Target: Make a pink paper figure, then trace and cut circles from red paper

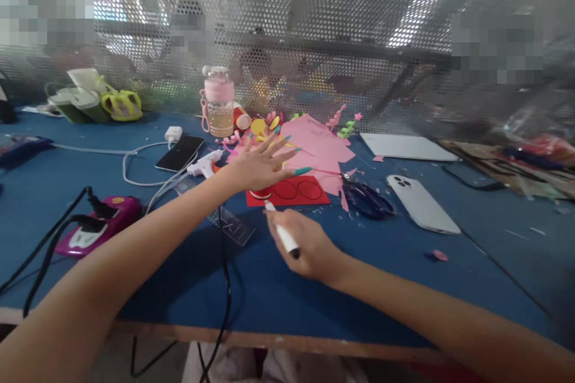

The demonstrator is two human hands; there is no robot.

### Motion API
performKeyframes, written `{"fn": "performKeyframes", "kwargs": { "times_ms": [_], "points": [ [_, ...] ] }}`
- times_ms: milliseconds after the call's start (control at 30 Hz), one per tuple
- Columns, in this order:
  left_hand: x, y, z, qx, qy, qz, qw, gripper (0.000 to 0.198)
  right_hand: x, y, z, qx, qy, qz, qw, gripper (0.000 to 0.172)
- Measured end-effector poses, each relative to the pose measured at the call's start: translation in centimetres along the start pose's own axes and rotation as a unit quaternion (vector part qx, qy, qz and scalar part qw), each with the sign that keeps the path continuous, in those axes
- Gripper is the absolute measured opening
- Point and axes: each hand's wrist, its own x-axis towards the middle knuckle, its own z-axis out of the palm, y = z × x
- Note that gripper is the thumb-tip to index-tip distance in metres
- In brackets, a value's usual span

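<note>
A red sheet (321, 196) lies on the blue table with black circles drawn on its middle and right. At its left end stands a small round red object (261, 194), mostly covered by my left hand (263, 166). The fingers of that hand are spread, with long teal nails, and its palm is over the object. My right hand (306, 244) holds a white marker (286, 239), its tip near the lower edge of the round object and its black end toward me. Pink paper (314, 143) is heaped just behind the sheet.
Dark-handled scissors (369, 200) and a white phone (422, 203) lie right. Left are a glue gun (205, 163), a clear stencil (232, 226), a black phone (180, 153) and a purple power strip (101, 226) with cables. A pink bottle (218, 105) stands behind.
</note>
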Motion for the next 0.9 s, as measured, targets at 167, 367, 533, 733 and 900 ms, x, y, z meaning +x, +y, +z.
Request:
{"fn": "performKeyframes", "kwargs": {
  "times_ms": [167, 367, 533, 733, 900],
  "points": [
    [-0.1, 0.2, -0.1, -0.006, -0.006, -0.009, 1.0, 0.053, 1.9, -1.3, 2.9, -0.189, -0.157, -0.076, 0.966, 0.03],
    [-0.2, 0.4, -0.2, -0.033, -0.015, -0.019, 0.999, 0.056, 4.3, -1.9, 5.5, -0.232, -0.28, 0.025, 0.931, 0.033],
    [-0.2, 0.3, 0.2, -0.047, -0.001, -0.013, 0.999, 0.057, 5.6, -2.0, 6.2, -0.227, -0.332, 0.091, 0.911, 0.037],
    [0.0, 0.2, 0.4, -0.06, 0.001, -0.018, 0.998, 0.056, 6.7, -1.6, 7.0, -0.205, -0.366, 0.175, 0.891, 0.041],
    [0.0, 0.2, 0.3, -0.061, 0.001, -0.017, 0.998, 0.055, 7.0, -1.1, 7.6, -0.201, -0.365, 0.186, 0.89, 0.041]
  ]
}}
